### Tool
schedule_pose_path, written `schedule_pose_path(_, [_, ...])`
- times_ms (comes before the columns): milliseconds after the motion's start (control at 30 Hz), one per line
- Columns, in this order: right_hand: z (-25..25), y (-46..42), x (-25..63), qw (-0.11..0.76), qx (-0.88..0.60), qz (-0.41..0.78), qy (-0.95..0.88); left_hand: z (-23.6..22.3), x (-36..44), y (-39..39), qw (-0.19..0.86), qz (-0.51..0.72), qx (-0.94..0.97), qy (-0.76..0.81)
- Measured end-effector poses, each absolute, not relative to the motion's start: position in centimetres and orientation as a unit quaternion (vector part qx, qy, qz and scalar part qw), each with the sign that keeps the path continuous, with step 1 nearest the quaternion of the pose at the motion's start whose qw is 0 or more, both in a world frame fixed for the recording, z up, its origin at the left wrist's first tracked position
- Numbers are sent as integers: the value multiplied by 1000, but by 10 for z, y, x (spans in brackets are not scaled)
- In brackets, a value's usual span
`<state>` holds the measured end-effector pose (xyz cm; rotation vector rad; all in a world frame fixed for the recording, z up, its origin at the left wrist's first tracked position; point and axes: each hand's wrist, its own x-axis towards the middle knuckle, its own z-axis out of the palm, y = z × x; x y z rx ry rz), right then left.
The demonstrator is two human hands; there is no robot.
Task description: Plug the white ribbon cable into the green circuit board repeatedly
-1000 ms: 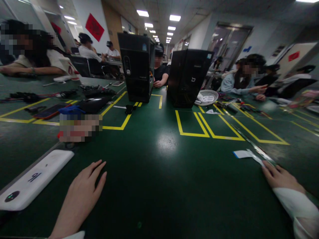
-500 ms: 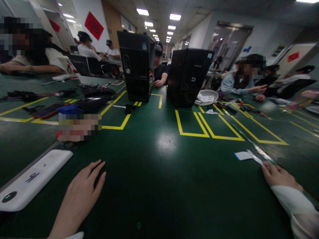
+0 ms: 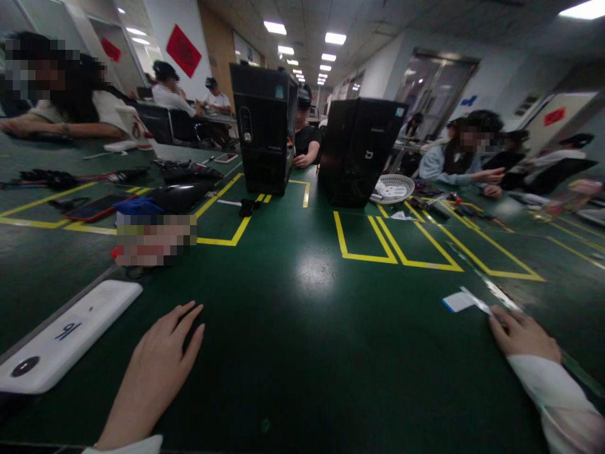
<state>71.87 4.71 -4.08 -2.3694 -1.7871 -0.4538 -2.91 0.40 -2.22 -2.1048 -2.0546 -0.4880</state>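
Observation:
My left hand (image 3: 158, 359) lies palm down on the green table (image 3: 331, 353), fingers loosely apart and holding nothing. To its left is a long white device (image 3: 70, 337) with a black handwritten mark and a dark round button. At the right side my right hand (image 3: 524, 334) has its fingers closed on one end of a flat white ribbon cable (image 3: 460, 301). The cable's blue-edged other end points left, over the table. My right fingertips are partly hidden behind the hand.
Two black computer towers (image 3: 262, 129) (image 3: 359, 151) stand at the table's middle. A white basket (image 3: 393, 188) sits beside the right one. Dark cables and a phone (image 3: 97, 207) lie at left. Yellow tape (image 3: 368, 257) marks the surface. Several people sit around.
My right hand has shifted slightly left, and the ribbon cable with it. The left hand stays flat on the table. The view has tilted a little.

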Motion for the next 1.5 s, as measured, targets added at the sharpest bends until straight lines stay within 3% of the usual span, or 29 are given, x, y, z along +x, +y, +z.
schedule_pose_path(100, [-41, 61, 715, 54, -768, -115, -628, -24, -30, 5, 82, -170, -703, -686])
schedule_pose_path(433, [-28, 125, 609, 201, -608, -82, -764, -27, -36, 5, 67, -158, -701, -692])
schedule_pose_path(600, [-22, 134, 543, 220, -542, -75, -808, -28, -39, 5, 55, -155, -699, -696])
schedule_pose_path(1133, [4, 64, 332, 191, -297, 72, -933, -27, -36, 6, 60, -151, -700, -696])
schedule_pose_path(1500, [18, 54, 317, 136, -234, 154, -950, -26, -37, 5, 49, -154, -692, -704])
